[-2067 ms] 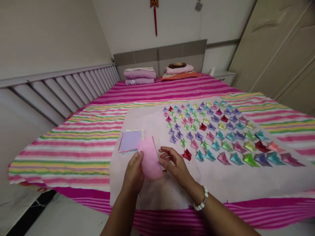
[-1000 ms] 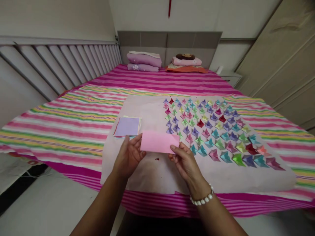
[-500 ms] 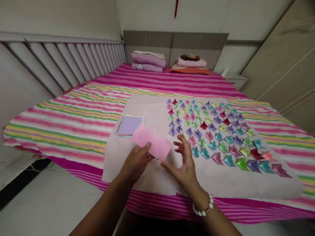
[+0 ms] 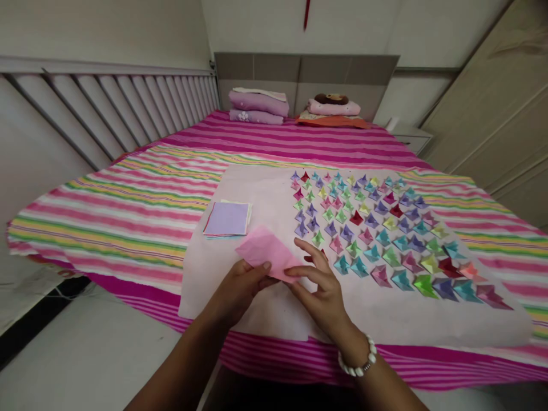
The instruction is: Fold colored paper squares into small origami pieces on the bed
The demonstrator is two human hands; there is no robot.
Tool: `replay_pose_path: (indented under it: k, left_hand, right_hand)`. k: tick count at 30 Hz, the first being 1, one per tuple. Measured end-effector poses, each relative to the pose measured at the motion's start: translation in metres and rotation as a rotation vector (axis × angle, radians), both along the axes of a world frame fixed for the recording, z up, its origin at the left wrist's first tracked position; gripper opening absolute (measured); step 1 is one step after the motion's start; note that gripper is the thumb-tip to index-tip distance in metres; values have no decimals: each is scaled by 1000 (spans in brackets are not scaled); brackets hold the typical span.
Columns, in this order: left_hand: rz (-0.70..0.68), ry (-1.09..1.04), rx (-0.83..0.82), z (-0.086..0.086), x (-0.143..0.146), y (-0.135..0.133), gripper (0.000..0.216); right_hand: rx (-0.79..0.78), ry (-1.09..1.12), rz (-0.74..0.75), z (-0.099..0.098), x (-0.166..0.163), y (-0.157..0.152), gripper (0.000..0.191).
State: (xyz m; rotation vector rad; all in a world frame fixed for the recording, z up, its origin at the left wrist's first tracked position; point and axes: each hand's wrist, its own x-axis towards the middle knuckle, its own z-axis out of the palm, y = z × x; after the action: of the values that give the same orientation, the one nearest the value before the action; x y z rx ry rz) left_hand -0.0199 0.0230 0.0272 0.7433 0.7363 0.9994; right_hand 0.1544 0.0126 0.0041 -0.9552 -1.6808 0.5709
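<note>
A folded pink paper (image 4: 268,253) is held above the pale sheet (image 4: 265,200) spread on the bed. My left hand (image 4: 242,287) pinches its near edge from the left. My right hand (image 4: 322,288), with a white bead bracelet at the wrist, grips its right end with thumb and fingers. A small stack of coloured paper squares (image 4: 226,220), lilac on top, lies just beyond my left hand. Several folded paper pieces (image 4: 377,234) in many colours sit in rows to the right.
The bed has a pink striped cover (image 4: 141,200). Folded bedding (image 4: 257,107) and a pillow (image 4: 331,108) lie by the headboard. A slatted rail (image 4: 128,108) runs along the left. Wardrobe doors (image 4: 492,97) stand at right. Grey floor (image 4: 85,354) lies below.
My right hand, which had let go of the pink paper, has come back and grips its right end. The paper has dropped slightly and tilted.
</note>
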Motion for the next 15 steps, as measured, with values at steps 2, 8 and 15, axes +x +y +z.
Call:
replay_pose_path:
  k: [2, 8, 15]
  left_hand:
    - [-7, -9, -6, -4, 0, -1, 13]
    - [-1, 159, 55, -9, 6, -3, 23]
    - [75, 407, 145, -4, 5, -3, 18]
  right_hand:
    - [-132, 152, 39, 0, -1, 2, 7]
    - [-401, 467, 70, -2, -9, 5, 5]
    - [-623, 741, 109, -2, -17, 5, 40]
